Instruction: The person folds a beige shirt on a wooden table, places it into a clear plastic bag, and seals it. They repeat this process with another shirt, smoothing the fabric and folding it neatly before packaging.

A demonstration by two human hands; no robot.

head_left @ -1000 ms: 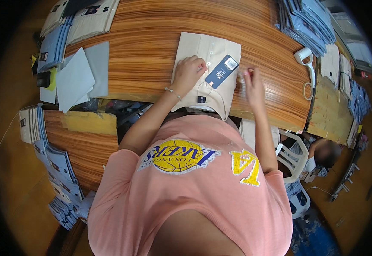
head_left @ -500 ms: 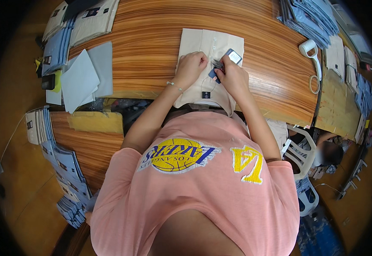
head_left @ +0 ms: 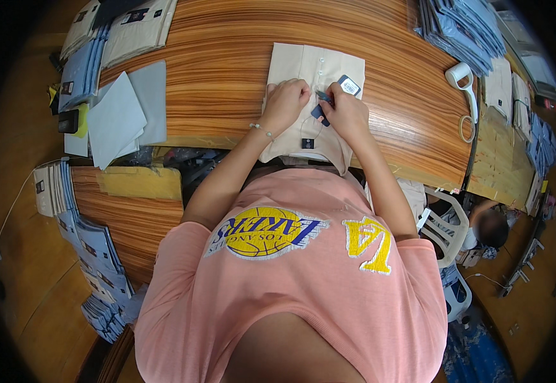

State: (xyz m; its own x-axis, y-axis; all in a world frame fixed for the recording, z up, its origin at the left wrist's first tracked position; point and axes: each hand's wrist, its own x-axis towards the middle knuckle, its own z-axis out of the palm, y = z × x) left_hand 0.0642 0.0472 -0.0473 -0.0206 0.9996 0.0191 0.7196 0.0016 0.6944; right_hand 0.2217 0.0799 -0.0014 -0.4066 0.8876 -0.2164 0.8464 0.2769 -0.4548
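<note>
A folded cream shirt (head_left: 287,59) lies on the wood-grain table in front of me, its button placket running up the middle. My left hand (head_left: 287,103) rests on its left half, fingers curled in a pinch; what they hold, if anything, is too small to make out. In my right hand (head_left: 347,115) is a pair of small thread snips (head_left: 323,96), blades pointing left over the placket. A dark blue hang tag (head_left: 349,85) with a white sticker lies partly under that hand. Lower on the shirt sits a small black label (head_left: 308,143), with a thin string near it.
Folded cream shirts (head_left: 139,32) and blue packs are stacked at the far left, near loose white sheets (head_left: 120,118). More blue packs (head_left: 463,35) sit at the far right, above a white handheld device (head_left: 462,76) and a tape roll (head_left: 466,129). Another person (head_left: 490,226) is at the right.
The snips have turned slightly in my right hand, which has shifted a little to the left. My left hand and the shirt stay almost where they were.
</note>
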